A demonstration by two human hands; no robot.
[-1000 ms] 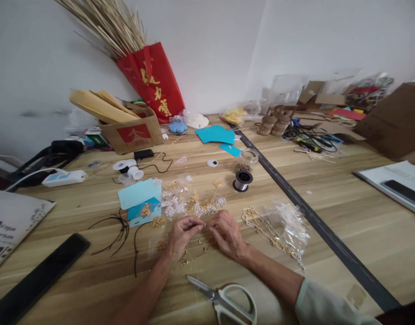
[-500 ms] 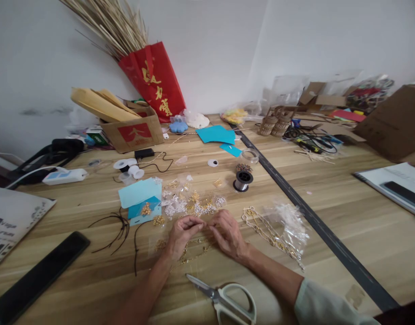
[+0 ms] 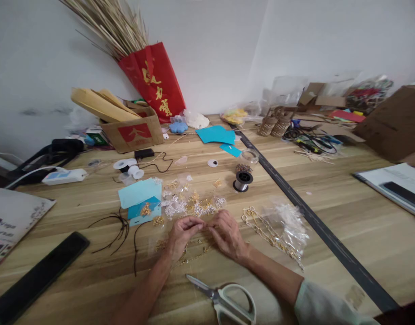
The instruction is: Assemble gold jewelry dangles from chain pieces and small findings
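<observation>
My left hand (image 3: 183,235) and my right hand (image 3: 228,235) meet at the fingertips above the wooden table (image 3: 329,198). Both are closed in a pinch; whatever lies between the fingers is too small to make out. Under and between them runs a gold chain (image 3: 194,258) with small beads. Just beyond the fingers lie piles of gold beads (image 3: 195,206) and silvery beads (image 3: 175,206). A pair of scissors (image 3: 216,295) with pale handles rests below my hands, its blades pointing up and left. To the right, finished-looking chains (image 3: 270,234) lie beside clear plastic bags (image 3: 290,225).
A wire spool (image 3: 242,181) stands past the beads. Blue cards (image 3: 140,192) and black cords (image 3: 117,230) lie left. A black phone-like slab (image 3: 41,275) sits at the near left. Behind stand a cardboard box (image 3: 133,131) and a red bag (image 3: 156,81). A dark strip (image 3: 305,207) crosses the table.
My hands stay almost in place, with only a very slight shift at the fingertips. The things on the table have not moved.
</observation>
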